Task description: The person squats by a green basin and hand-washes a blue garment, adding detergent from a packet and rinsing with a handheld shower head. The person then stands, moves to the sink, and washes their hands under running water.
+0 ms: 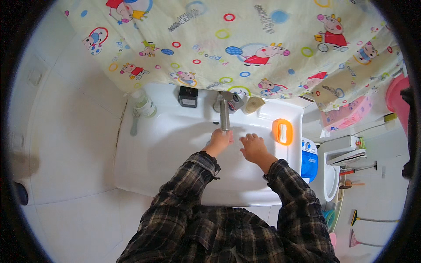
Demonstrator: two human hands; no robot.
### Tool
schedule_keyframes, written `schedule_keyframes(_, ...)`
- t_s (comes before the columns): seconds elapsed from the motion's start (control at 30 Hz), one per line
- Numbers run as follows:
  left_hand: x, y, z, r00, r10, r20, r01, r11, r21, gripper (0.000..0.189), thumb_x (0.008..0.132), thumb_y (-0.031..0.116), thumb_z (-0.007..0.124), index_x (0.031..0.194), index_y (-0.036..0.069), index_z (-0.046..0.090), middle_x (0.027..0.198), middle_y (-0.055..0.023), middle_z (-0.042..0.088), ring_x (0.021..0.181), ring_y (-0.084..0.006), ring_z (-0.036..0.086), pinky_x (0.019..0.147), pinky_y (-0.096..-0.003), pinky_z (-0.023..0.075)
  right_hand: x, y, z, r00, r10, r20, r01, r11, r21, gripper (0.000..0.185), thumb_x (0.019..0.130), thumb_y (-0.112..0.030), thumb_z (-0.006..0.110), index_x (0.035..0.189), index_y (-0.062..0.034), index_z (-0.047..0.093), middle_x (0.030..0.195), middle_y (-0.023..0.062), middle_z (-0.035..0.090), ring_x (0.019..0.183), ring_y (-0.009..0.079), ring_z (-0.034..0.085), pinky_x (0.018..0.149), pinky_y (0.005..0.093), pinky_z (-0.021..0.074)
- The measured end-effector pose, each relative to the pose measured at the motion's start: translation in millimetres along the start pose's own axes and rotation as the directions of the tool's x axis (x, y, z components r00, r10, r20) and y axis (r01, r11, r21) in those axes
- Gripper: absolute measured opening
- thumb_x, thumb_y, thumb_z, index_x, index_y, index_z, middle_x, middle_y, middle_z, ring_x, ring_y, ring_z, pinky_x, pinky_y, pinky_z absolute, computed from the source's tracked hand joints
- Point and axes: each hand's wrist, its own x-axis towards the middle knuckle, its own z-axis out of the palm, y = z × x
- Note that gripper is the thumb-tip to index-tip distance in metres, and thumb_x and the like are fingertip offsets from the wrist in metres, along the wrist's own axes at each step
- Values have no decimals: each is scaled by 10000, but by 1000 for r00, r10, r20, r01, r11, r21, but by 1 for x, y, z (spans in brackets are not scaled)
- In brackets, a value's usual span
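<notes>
Over the white ceramic sink [184, 177], my left hand [221, 141] is under the spout of the metal faucet [224, 115]; its fingers are partly hidden by the spout. Just to the right, my right hand [255, 148] is palm down with fingers spread, holding nothing. An orange soap dish [277, 123] with a white bar of soap [283, 133] rests on the sink's right ledge. Whether water runs cannot be told clearly. Both forearms wear dark plaid sleeves.
A patterned curtain [197, 39] hangs over the sink's back edge. Along that edge stand a black box [188, 97], a tan tube [254, 105] and a clear bottle [144, 105] beside a brush [134, 125]. Right of the sink are a blue-and-white appliance [309, 161] and a toilet [331, 182].
</notes>
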Motion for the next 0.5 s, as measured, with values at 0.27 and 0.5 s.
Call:
schedule_keyframes(0.27,-7,7,-8,992,115,-43,-54,720,692,278,908,285,605,951,13,637,832,-224,669,846,-440,642,746,-478,518,10,-18,-100,843,-95,-530,173,980,99,701,794,-118,666,1430,-48,381,1226,197,528,1098,370,530,905,474,439)
schedule_keyframes(0.5,-10,2,-15,953,269,139,-285,643,711,146,851,143,555,895,21,621,821,-214,655,855,-420,638,732,-504,496,21,-40,-114,789,-151,-596,141,988,-64,621,827,-124,567,1429,-76,423,1320,176,492,1146,337,508,955,482,397)
